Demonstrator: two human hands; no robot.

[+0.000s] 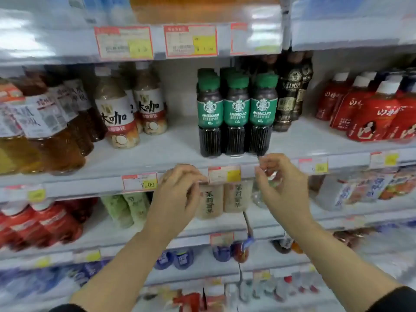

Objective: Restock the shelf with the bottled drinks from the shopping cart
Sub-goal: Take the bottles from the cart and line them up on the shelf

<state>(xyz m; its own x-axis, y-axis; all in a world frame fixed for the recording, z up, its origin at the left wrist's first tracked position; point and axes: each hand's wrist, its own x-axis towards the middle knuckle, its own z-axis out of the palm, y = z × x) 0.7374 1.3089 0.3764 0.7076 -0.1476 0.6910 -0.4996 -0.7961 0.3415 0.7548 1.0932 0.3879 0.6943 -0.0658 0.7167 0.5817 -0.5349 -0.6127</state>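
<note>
Two bare forearms, dark sleeves (black, apparently) at the elbows.

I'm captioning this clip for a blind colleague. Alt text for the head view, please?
A left hand and right hand, loosely curled and apparently empty, hover at the shelf edge below three green-capped Starbucks Americano bottles. Beige drink bottles stand left, red bottles right.

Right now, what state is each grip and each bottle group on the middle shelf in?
left grip, fingers loosely curled, holding nothing.
right grip, fingers curled at the shelf edge; hold unclear.
Americano bottles, upright, green caps on, at the shelf front.
white-label coffee bottles, upright.
red bottles, standing, white caps on.
</note>
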